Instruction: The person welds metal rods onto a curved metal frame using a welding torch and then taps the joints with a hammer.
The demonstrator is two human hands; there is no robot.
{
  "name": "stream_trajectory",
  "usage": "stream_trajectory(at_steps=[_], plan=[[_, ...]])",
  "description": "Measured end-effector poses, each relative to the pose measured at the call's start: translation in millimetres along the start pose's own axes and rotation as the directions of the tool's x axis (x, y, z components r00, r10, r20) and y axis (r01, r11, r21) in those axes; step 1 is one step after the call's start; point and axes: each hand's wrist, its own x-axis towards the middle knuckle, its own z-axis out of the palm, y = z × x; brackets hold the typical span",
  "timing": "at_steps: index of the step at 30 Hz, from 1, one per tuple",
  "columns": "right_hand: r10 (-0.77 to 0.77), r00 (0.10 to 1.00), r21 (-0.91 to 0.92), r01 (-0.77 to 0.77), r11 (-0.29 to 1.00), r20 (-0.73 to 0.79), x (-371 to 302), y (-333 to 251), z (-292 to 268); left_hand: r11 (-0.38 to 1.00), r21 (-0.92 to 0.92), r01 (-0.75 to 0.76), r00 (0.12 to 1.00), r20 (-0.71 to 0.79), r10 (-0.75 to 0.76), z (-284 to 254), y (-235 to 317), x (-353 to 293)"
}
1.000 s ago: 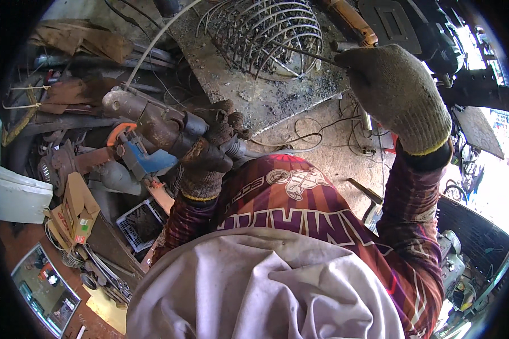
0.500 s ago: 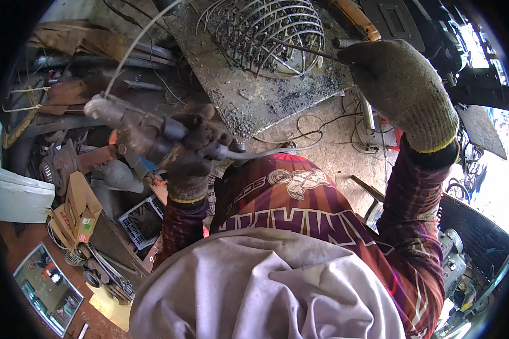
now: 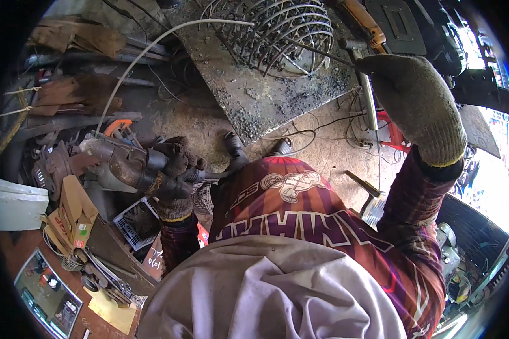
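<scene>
My left hand [image 3: 175,164], in a dirty knitted glove, is closed around a dark, scorched welding electrode holder [image 3: 131,168]. A long, pale, bent welding electrode [image 3: 131,62] arcs from its end up to the metal work. A cable leaves the holder near my body. My gloved right hand [image 3: 410,93] pinches a thin dark metal rod [image 3: 325,53]. The rod reaches leftward into a rounded cage of curved metal rods [image 3: 291,39] on a metal plate [image 3: 254,110]. Whether the rod belongs to the cage, I cannot tell. The electrode's tip appears over the cage's left side.
Beside the plate's right edge are a hammer [image 3: 367,90] and an orange power tool [image 3: 367,25]. Cables [image 3: 350,121] lie on the floor. At left are scrap metal, a cardboard box [image 3: 70,212] and a plastic crate [image 3: 136,223]. My feet [image 3: 234,148] stand below the plate.
My left hand with the electrode holder has moved slightly down and left, and the electrode's tip has come into view over the cage. My right hand has shifted slightly right and down.
</scene>
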Motion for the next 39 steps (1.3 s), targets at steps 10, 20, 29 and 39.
stream_trajectory(at_steps=[10, 20, 29, 39], plan=[[0.111, 0.988, 0.040, -0.116, 0.992, 0.108, 3.4, -3.7, -6.0, 0.750, 0.548, -0.369, 0.923, 0.309, 0.228, 34.8, 14.2, 19.9], [-0.064, 0.986, 0.034, 0.070, 0.997, -0.156, -4.4, -7.5, 6.0, 0.984, -0.129, 0.122, 0.992, 0.040, -0.118, 75.1, 33.8, -6.9], [-0.062, 0.998, -0.024, 0.062, 0.998, -0.005, 0.8, -9.1, -9.6, 0.977, -0.213, -0.002, 0.996, 0.084, 0.020, 85.4, 8.8, -42.5], [0.025, 0.998, -0.002, -0.025, 1.000, 0.066, 4.0, -17.6, -12.5, 0.856, -0.378, 0.352, 0.936, 0.148, -0.319, 4.3, -12.1, -13.8]])
